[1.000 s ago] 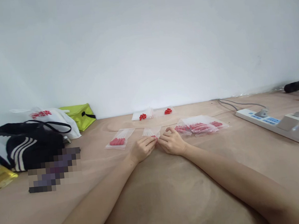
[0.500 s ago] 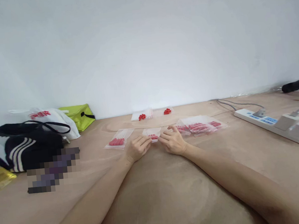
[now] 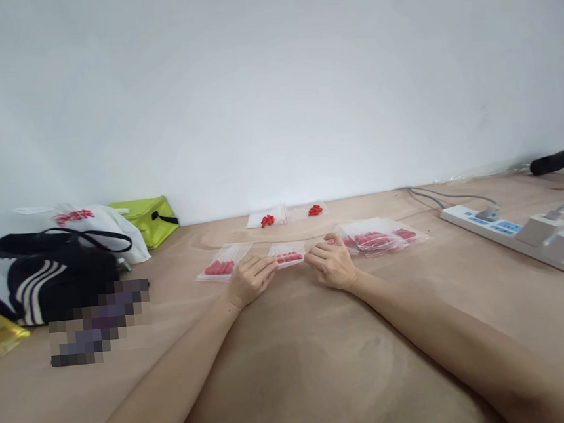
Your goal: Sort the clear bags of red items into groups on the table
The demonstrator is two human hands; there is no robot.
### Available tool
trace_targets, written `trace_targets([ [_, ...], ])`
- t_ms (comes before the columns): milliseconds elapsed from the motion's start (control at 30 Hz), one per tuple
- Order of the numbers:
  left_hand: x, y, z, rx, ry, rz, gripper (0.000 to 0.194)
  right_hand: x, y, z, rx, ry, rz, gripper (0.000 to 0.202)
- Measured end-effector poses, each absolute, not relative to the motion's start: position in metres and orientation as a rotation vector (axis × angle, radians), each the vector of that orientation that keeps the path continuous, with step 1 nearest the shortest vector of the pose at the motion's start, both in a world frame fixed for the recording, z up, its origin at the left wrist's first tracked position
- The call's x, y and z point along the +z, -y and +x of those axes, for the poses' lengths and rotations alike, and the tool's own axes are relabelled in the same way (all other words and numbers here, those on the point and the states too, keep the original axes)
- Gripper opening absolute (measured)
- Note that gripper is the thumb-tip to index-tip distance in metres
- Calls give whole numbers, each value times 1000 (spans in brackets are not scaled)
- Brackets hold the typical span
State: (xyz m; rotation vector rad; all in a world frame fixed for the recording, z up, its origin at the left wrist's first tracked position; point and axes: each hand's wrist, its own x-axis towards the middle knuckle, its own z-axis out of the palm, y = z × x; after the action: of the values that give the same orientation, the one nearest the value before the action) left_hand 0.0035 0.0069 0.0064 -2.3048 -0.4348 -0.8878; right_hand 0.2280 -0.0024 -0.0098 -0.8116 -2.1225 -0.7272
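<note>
Your left hand (image 3: 250,279) and right hand (image 3: 333,264) pinching small bag of red pieces (image 3: 288,255) flat on bench (image 3: 296,368), fingers clamped on its ends.

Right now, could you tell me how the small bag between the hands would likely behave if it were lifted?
The small bag looks like thin clear plastic, so it would probably flop and sag. It holds only a few red pieces, so it is likely light, and they might slide inside. The left hand and right hand touch its ends.

Our left hand (image 3: 251,278) and right hand (image 3: 333,265) lie knuckles-up (fingers curled), forearms stretched forward and converging.
</note>
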Motion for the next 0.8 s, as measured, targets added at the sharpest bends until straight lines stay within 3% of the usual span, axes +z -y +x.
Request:
trace_targets([
  [500, 8, -7, -10, -763, 812, -2387, 23, -14, -1, 229, -621, 2284, -940, 19],
  [667, 3, -9, -13, -921, 948, -2626, 21, -14, 7, 238, -537, 2298, -1142, 16],
  [800, 4, -11, -20, -1099, 1055, -2487, 16, -14, 12, 249, -546, 2248, -1391, 21],
])
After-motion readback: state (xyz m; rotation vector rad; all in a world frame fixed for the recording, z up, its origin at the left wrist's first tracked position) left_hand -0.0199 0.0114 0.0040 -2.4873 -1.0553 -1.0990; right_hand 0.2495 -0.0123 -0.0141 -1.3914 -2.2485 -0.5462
